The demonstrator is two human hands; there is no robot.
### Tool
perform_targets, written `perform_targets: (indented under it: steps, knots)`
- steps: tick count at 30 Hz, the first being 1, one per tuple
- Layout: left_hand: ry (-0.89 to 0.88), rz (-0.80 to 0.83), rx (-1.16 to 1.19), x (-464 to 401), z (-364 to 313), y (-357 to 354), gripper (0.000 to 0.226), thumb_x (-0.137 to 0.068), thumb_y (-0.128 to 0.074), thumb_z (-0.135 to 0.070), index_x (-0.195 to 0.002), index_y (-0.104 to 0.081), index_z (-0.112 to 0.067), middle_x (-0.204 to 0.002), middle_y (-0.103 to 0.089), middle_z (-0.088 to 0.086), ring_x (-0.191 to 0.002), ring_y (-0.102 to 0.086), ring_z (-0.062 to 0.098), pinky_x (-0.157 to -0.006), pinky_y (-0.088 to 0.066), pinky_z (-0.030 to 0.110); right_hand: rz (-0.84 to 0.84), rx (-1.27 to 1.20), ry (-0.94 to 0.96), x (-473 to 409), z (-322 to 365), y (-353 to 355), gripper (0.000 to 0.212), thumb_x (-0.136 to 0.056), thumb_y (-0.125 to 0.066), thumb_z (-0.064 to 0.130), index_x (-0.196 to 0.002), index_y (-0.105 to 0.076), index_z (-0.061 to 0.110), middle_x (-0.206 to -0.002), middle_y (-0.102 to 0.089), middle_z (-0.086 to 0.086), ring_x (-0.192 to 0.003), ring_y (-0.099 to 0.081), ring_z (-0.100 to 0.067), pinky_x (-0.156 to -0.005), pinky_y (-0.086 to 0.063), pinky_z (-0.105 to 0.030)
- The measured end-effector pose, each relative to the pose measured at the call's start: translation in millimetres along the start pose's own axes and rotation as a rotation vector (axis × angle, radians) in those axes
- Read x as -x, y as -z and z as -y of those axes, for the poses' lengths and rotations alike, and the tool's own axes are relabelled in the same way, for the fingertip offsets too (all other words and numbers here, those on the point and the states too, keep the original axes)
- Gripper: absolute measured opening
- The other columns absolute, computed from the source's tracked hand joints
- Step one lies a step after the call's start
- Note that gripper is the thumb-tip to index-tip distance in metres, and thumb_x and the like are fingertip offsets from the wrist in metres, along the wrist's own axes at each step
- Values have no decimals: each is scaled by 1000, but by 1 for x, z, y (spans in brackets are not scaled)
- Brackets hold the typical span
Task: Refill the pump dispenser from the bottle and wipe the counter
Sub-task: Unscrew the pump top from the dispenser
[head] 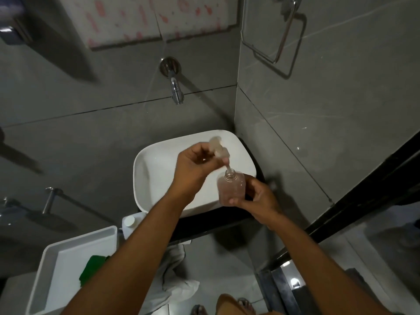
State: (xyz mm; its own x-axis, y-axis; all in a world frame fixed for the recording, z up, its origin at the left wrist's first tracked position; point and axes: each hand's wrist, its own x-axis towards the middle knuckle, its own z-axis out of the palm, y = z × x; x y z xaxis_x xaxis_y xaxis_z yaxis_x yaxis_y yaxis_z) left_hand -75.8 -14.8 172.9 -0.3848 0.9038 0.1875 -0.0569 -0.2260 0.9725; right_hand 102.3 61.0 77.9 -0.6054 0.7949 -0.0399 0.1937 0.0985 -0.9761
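My right hand (256, 198) grips a clear dispenser bottle (230, 189) that holds pinkish liquid, its neck open at the top. My left hand (195, 162) holds the pump head (219, 148) above and left of the neck. The pump's thin tube (228, 167) runs down into the opening. Both are held over the right part of a white basin (154, 176). A white refill bottle with a round cap (130, 221) stands on the counter at the basin's near-left corner, partly hidden by my left forearm.
A chrome tap (175, 87) juts from the grey tiled wall above the basin. A white tray (68, 267) with a green cloth (93, 269) sits at lower left. The dark counter edge (227, 221) runs under the basin. A towel ring (277, 39) hangs at upper right.
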Motion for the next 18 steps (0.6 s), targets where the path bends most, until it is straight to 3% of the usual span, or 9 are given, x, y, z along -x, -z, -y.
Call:
perform_targets:
  steps: [2,5,8,11,15,18]
  knots:
    - [-22,-56,96,-5,-8,2,13,-81,-78,-1,-91,-73,-6,-89,-74,6,-94,-70,23,-93,-56,35,6,3,0,-3,-2,6,69,-51,-90,62,-112,-58,66,-115,-68,31,-108,-66,3,-87,-58,-24]
    - [-8,-118,202,-8,-15,5,11,-83,-76,-8,-84,-73,-18,-88,-71,-1,-97,-66,20,-101,-52,37,26,1,14,-8,-5,14,70,-52,-89,64,-116,-59,62,-118,-69,27,-110,-66,1,-89,-58,-24]
    - [31,-268,332,-6,-15,13,14,-79,-79,-12,-86,-74,-23,-88,-73,-5,-89,-69,11,-91,-51,32,41,-9,9,-13,-9,21,72,-52,-91,61,-117,-60,59,-119,-69,24,-112,-66,-4,-90,-58,-28]
    - [41,-391,415,4,-7,24,10,-80,-80,-18,-85,-76,-25,-86,-73,-8,-80,-69,5,-87,-53,29,56,-14,2,-16,-11,26,73,-50,-90,65,-116,-59,62,-119,-68,28,-109,-66,1,-82,-58,-22]
    - [136,-648,567,36,29,32,25,-83,-79,-14,-106,-69,-16,-87,-70,-1,-74,-67,8,-78,-58,24,69,-32,-17,-17,-18,29,74,-50,-92,60,-118,-62,56,-120,-70,20,-111,-68,-8,-86,-59,-28]
    - [263,-818,625,70,79,25,23,-90,-73,-11,-111,-66,-15,-84,-71,-3,-72,-67,7,-75,-58,22,70,-44,-21,-16,-25,30,72,-54,-94,52,-119,-64,51,-121,-71,14,-111,-68,-11,-88,-59,-29]
